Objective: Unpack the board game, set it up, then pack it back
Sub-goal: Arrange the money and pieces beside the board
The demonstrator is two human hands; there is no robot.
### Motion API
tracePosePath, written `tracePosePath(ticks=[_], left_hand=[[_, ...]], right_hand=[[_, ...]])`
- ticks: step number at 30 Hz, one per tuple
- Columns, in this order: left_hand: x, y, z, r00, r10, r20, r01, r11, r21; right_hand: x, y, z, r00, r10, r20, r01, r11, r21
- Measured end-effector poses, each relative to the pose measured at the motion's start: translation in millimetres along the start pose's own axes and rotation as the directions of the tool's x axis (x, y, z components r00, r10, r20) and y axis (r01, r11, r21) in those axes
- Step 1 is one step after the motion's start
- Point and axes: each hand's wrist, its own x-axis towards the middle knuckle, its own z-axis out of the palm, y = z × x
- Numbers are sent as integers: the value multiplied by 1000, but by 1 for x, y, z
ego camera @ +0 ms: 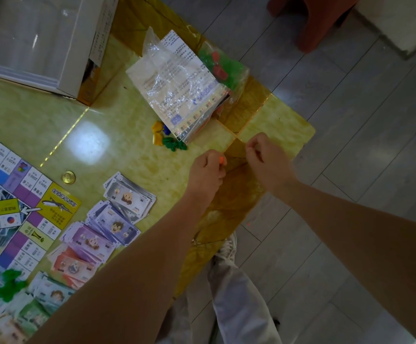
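My left hand pinches a small orange piece over the yellow-green table near its right edge. My right hand hovers close beside it with fingers curled and thumb against forefinger; nothing shows in its grip. The game board lies open at the left. Several fanned stacks of paper money lie beside it. The open white game box stands at the top left.
A clear plastic bag over a printed rule sheet lies beyond my hands, beside a bag of green and red houses. Loose yellow, blue and green tokens and a gold coin sit nearby. A red stool stands on the floor.
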Motion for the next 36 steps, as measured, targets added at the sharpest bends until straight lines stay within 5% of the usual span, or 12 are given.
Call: tracePosePath(ticks=[4,10,18,29,36], left_hand=[[-13,10,-3,998,-45,38,47,998,-41],[-29,5,0,994,-60,92,66,995,-70],[-55,-24,37,945,-123,302,175,972,-154],[-62,-60,120,954,-177,243,166,984,65],[-54,-76,237,977,-173,124,159,981,112]], right_hand=[[-6,-3,-4,991,131,-5,-125,954,273],[-27,3,-9,964,258,-59,-206,871,446],[-87,34,-13,855,517,-44,-299,560,773],[-125,120,-25,824,567,2,-393,568,724],[-116,213,-105,843,533,69,-433,597,675]])
